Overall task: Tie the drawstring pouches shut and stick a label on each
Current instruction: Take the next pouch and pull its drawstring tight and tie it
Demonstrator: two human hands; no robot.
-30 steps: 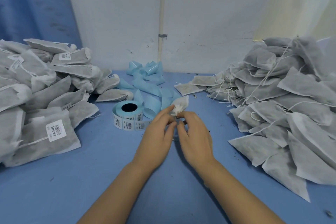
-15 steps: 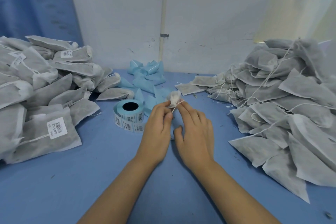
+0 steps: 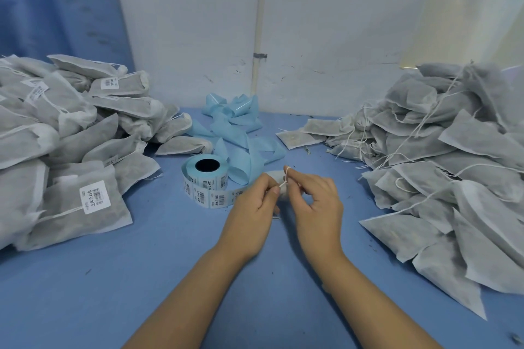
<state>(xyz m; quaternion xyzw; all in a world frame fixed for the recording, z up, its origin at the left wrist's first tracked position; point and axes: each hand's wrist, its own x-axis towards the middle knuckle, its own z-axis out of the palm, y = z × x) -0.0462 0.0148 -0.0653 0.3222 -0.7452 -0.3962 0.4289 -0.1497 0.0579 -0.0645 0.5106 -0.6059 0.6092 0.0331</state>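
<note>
Pouch (image 3: 274,178) between both hands, mostly hidden; neck bunched. String (image 3: 284,182) now drawn taut, looped over right hand (image 3: 314,201) forefinger, other end pinched by left hand (image 3: 255,201). A second ago fingers only gathered neck. Judgement: knot being cinched, label next. Roll (image 3: 206,178) just left of left hand. Untied pile (image 3: 453,164) right, labelled pile (image 3: 62,144) left.
</note>
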